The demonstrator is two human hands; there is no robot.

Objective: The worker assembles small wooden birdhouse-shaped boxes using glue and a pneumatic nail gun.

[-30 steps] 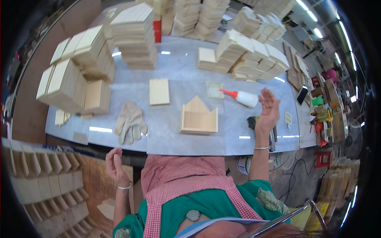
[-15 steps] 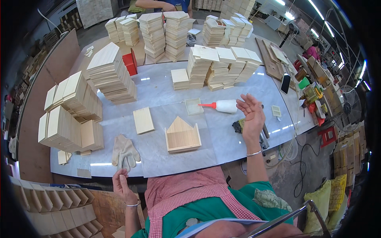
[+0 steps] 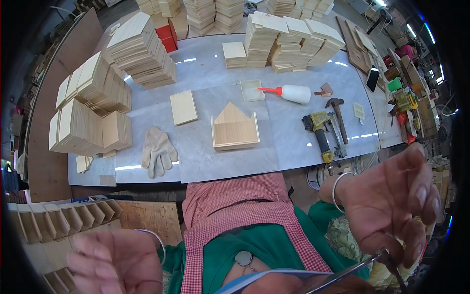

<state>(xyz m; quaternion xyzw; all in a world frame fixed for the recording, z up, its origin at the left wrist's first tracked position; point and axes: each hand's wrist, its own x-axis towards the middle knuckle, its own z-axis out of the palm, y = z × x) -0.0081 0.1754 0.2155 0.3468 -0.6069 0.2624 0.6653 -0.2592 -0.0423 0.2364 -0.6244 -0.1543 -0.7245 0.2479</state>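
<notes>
Both my hands are raised close to the camera, off the table. My left hand (image 3: pixel 115 262) is at the lower left with loosely bent fingers, and nothing shows in it. On the right, my right hand (image 3: pixel 391 206) is open, palm showing, fingers apart and slightly curled. A small wooden box piece with a pointed back (image 3: pixel 236 128) lies at the table's middle. Left of it are a flat wood panel (image 3: pixel 184 107) and a pale work glove (image 3: pixel 159 151). Beyond it a white glue bottle with a red nozzle (image 3: pixel 295 94) lies beside a shallow clear tray (image 3: pixel 252 90).
A yellow-black nail gun (image 3: pixel 320 134) and a hammer (image 3: pixel 340 120) lie at the table's right. Stacks of wood panels (image 3: pixel 139 51) line the left and far side. A red box (image 3: pixel 167 36) and a phone (image 3: pixel 373 79) also rest there. Assembled wooden pieces (image 3: pixel 63 220) stand lower left.
Both hands have moved back toward the camera and outward, with the right hand off the tools it covered. The view has tilted downward, so the table sits higher in the picture.
</notes>
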